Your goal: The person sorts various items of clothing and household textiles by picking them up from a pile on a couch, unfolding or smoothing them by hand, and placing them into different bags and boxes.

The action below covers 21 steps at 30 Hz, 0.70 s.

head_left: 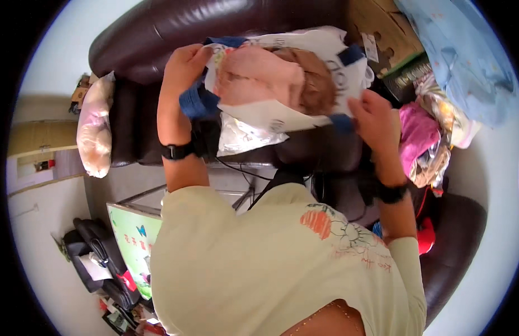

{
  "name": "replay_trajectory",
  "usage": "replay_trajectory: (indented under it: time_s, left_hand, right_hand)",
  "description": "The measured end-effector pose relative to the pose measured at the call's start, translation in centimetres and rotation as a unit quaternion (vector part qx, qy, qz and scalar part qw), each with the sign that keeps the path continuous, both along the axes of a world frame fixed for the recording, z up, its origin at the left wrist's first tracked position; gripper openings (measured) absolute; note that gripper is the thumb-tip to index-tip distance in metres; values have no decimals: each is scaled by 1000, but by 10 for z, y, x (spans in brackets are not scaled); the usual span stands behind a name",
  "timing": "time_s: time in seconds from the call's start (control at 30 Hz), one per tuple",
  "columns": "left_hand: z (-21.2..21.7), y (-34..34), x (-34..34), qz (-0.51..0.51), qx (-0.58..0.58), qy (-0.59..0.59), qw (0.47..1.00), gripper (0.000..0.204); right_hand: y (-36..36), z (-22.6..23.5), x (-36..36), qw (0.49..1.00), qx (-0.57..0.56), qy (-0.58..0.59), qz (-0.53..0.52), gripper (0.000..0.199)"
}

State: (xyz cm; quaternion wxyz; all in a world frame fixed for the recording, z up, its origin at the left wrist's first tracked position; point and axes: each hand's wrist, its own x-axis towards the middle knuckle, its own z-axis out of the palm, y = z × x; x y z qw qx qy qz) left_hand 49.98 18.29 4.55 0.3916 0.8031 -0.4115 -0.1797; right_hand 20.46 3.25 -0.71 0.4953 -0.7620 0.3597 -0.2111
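Between the two hands, a white tote bag (282, 112) is hanging over the dark sofa (159, 33); the left hand (184, 67) is gripping its blue handle (198, 102) while the right hand (374, 120) is pinching the rim, keeping its mouth spread around pink and brown clothes (270, 78).

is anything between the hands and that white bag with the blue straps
Nothing visible. The left hand already grips the white bag at its blue strap, and the right hand holds the bag's opposite edge. The pink and brown cloth sits inside the open mouth, not between either grip and the bag.
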Motion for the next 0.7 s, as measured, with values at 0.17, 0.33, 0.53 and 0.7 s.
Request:
replay_trajectory:
  time_s: [0.17,0.33,0.53,0.7]
  left_hand:
    - [-68,-51,110,7,95,-162,982,32]
    - [-121,-60,145,-4,211,-304,929,36]
    - [-237,-113,144,27,362,-214,907,36]
    - [-251,-121,112,-28,400,-331,854,30]
  right_hand:
    - [-51,-103,110,990,-135,29,-15,28]
    - [-60,-164,184,990,-118,79,-21,24]
    - [-74,-248,190,990,-80,118,-22,17]
    - [-56,-232,95,993,48,101,43,9]
